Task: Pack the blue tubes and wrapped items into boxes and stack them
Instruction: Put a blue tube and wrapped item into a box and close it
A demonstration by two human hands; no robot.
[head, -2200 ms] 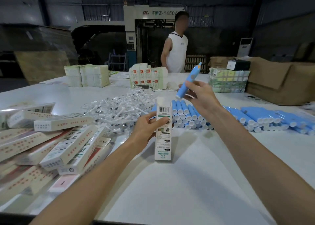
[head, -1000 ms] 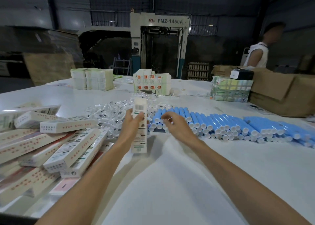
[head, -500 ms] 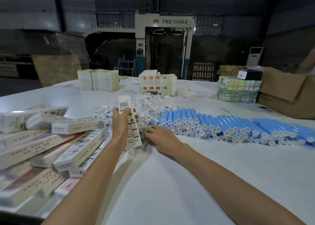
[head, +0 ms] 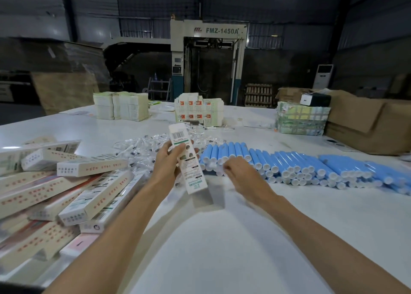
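Observation:
My left hand grips a long white printed box, tilted with its barcode end up, just above the white table. My right hand rests palm down at the near left end of the row of blue tubes. Its fingers curl over the white caps, and what they hold is hidden. A heap of clear wrapped items lies behind my left hand. Filled boxes lie piled at the left.
Stacks of flat cartons and printed cartons stand at the far side of the table. A green bundle and brown cardboard boxes sit far right. A large machine stands behind.
My right hand dropped the raised blue tube's position, reached to the wrapped items, then moved right to the tube ends. My left hand tilted the box. The person at the back walked out of view.

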